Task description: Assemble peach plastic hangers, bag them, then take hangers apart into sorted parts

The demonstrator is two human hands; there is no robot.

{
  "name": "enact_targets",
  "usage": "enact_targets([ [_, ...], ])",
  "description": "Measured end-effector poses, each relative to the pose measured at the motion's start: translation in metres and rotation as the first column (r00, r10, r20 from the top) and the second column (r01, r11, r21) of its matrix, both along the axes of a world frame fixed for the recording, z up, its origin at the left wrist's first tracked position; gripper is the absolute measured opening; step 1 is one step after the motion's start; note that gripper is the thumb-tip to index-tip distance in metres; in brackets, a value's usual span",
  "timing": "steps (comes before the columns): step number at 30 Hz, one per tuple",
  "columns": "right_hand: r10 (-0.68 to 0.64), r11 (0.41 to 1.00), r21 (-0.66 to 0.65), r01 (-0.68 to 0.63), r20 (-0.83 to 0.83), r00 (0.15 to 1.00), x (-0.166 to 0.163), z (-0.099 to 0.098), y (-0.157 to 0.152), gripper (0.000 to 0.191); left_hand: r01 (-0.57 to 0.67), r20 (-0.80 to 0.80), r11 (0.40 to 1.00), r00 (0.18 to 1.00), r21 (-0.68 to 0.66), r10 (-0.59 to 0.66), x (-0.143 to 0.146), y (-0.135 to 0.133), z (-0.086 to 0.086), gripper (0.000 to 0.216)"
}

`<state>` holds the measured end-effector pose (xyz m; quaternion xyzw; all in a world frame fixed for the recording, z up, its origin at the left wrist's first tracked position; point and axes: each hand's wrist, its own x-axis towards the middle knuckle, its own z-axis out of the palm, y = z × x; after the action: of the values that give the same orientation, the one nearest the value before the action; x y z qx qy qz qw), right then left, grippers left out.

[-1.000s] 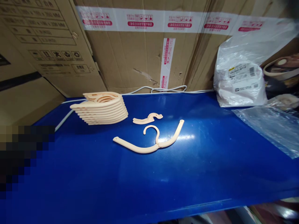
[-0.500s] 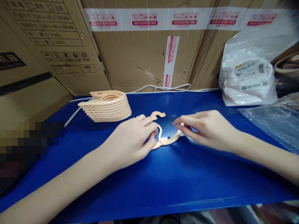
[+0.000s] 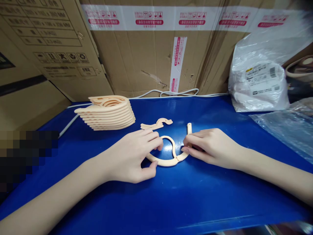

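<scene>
the cream hanger (image 3: 166, 162) lay between the far and near edges of the blue table (image 3: 146, 202). the left hand (image 3: 133, 156) straddled one branch, thumb and fingers apart; the right hand (image 3: 211, 145) pinched the other. uneven pressure could have strained its joint (image 3: 176, 159). toward the far right corner, a plastic bag (image 3: 260, 89) held something pale (what, i couldn't tell).

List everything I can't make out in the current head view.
- Head view: left end and hook tip of the hanger, hidden by the left hand.
- Head view: a stretch of its right arm, covered by the right hand.
- Head view: fine print on the bag label, too small.
</scene>
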<state>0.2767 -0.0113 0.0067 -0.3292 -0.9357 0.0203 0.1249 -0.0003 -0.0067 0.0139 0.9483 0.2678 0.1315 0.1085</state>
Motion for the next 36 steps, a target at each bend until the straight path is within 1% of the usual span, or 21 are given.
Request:
enact_targets([
  [4,-0.008,0.999,-0.048,0.007,-0.018,1.000,0.001,-0.001,0.001,0.024,-0.003,-0.016,0.998,1.000,-0.067,0.001,-0.001,-0.001,0.001,0.020],
  [10,-0.022,0.998,-0.066,0.020,-0.029,0.999,0.002,-0.003,0.002,0.022,-0.019,0.012,0.995,1.000,-0.098,0.020,0.000,0.000,-0.001,0.023],
  [16,0.046,0.990,-0.131,-0.060,-0.108,0.993,0.005,-0.003,0.007,0.021,-0.010,0.053,0.988,0.998,-0.156,0.018,0.001,-0.001,-0.003,0.025],
  [19,0.097,0.985,-0.130,-0.112,-0.113,0.989,0.006,-0.003,0.009,0.022,0.003,0.097,0.990,0.995,-0.140,0.011,-0.001,0.000,-0.005,0.027],
  [21,0.122,0.980,-0.141,-0.139,-0.117,0.985,0.006,-0.003,0.010,0.019,-0.003,0.119,0.994,0.993,-0.111,0.016,-0.002,0.003,-0.006,0.023],
  [25,0.146,0.976,-0.143,-0.163,-0.120,0.982,0.007,-0.004,0.010,0.017,-0.021,0.114,0.995,0.993,-0.094,0.032,-0.004,0.008,-0.007,0.022],
  [32,0.130,0.985,-0.099,-0.142,-0.117,0.985,0.008,-0.004,0.013,0.021,-0.035,0.094,0.995,0.995,-0.090,0.043,-0.002,0.008,-0.006,0.024],
  [36,0.075,0.995,-0.051,-0.083,-0.142,0.987,0.008,-0.007,0.016,0.026,-0.038,0.102,0.997,0.994,-0.069,0.045,0.001,0.007,-0.007,0.023],
])
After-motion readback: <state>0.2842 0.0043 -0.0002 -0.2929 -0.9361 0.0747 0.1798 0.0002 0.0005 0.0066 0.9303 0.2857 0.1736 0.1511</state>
